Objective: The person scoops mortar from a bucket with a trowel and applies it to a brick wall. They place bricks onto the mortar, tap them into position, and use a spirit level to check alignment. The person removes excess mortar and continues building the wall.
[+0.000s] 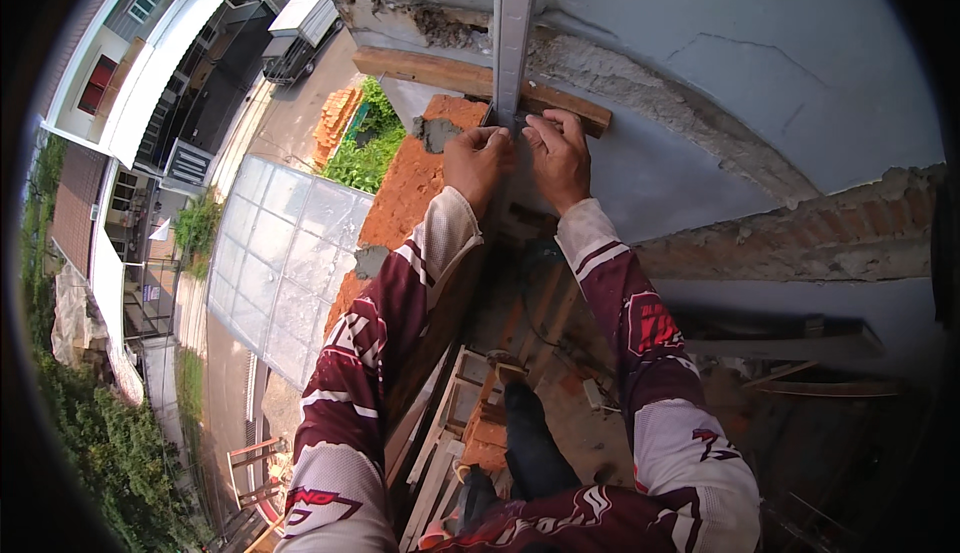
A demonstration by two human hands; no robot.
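Note:
My left hand (478, 167) is closed in a pinch at the foot of a long grey metal bar (517, 23). Close beside it, on the bar's other side, my right hand (560, 161) has its thumb and fingers drawn together too. Whatever lies between the fingertips is too small to make out. A row of orange bricks (402, 191) runs under and beside my left forearm, with a dab of grey mortar (437, 135) on top. Behind the bar, a wooden plank (430, 73) lies across, against the grey wall (760, 43).
Left of the bricks the view drops to a translucent panel roof (285, 243), a road and a parked truck (298, 33). Below me are timber pieces (455, 393), bricks (486, 443) and my legs. A rough mortar ledge (800, 223) crosses the right wall.

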